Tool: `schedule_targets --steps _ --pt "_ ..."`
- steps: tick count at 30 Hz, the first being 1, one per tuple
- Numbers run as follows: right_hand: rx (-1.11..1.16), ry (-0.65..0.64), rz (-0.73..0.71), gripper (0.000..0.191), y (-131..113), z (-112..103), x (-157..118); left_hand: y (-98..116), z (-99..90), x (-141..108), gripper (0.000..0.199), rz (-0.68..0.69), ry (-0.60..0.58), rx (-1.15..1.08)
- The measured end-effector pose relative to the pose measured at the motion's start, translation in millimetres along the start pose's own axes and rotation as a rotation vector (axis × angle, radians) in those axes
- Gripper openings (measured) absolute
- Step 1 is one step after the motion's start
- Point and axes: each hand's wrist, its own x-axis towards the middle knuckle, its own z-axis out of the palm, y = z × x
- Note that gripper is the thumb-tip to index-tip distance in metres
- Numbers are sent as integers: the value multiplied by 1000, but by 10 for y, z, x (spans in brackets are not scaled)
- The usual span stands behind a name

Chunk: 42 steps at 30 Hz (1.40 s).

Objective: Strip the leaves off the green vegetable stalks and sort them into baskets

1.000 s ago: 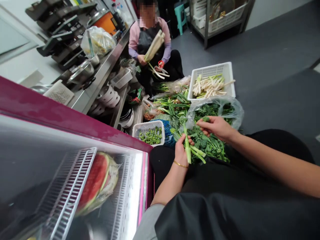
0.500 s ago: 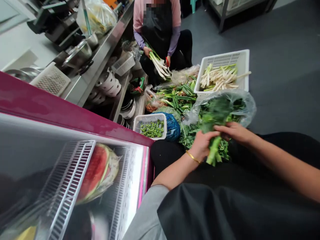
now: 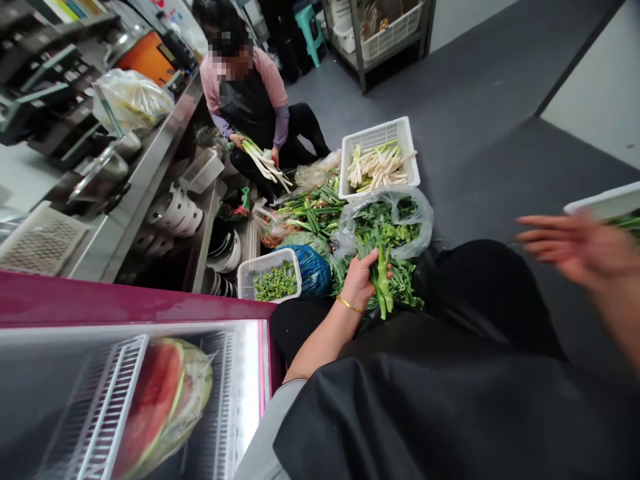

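Observation:
My left hand (image 3: 361, 279), with a gold bracelet at the wrist, is closed round a bunch of leafy green stalks (image 3: 383, 283). Beneath the bunch lie loose greens (image 3: 406, 288) and an open clear plastic bag (image 3: 425, 230) of greens. My right hand (image 3: 575, 247), blurred by motion, is out at the right with its fingers stretched and nothing seen in them. It is nearest to a white basket (image 3: 607, 200) of greens, cut off by the right edge. A small white basket (image 3: 243, 283) of cut green pieces stands left of my left hand.
Across the greens a person (image 3: 247, 100) sits holding long white-stemmed scallions (image 3: 265, 162). A white basket (image 3: 413, 175) of pale stems stands beyond the bag. At the left are a steel counter (image 3: 145, 160) and a lit fridge with a cut watermelon (image 3: 165, 400).
My right hand has let go of the stalks and moved far right, with its fingers spread. The view has swung right, bringing the right-hand basket into sight. My left hand still holds the bunch.

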Motion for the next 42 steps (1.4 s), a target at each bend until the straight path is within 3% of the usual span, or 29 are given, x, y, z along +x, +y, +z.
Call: schedule_targets --steps 2,5,7,10,13,16,18,22,25,28,30,35,38,40,42 --pt "230 -380 142 57 -246 764 -70 -36 18 -83 36 52 -35 27" --pt "297 -585 92 46 -526 1684 -160 -97 -105 -212 37 109 12 -6" --pt "341 -601 91 47 -584 2015 -174 -133 -263 -303 37 81 46 -44" --pt "418 -551 152 49 -562 2239 -172 -171 -473 -426 38 66 13 -30" --pt "472 -468 88 48 -568 2339 -290 -152 -550 -493 38 276 113 -3" --pt "291 -369 -215 40 -618 2324 -489 -85 -565 -536 37 469 216 75" --pt "135 -372 -367 34 -665 2262 -545 -50 -589 -576 35 545 233 159" --pt "59 -479 -305 36 -821 2201 -396 -45 -642 -675 30 637 268 316" --pt "2 -416 -348 39 -905 2247 -327 -50 -621 -704 32 561 217 258" --pt "-84 -291 -578 40 -862 2270 -458 -4 -580 -671 32 379 131 37" --pt "-18 -343 -633 35 -783 2247 -565 48 -574 -640 28 258 93 -106" --pt "410 -578 -177 35 -722 2172 -470 97 -616 -654 24 81 -119 -257" --pt "462 -660 -160 37 -810 2207 -318 49 -603 -679 29 38 -192 -145" --pt "302 -549 -271 32 -838 2252 -312 9 -576 -674 32 99 -129 -56" --pt "29 -353 -495 29 -788 2277 -402 -16 -556 -654 33 201 -14 -22"
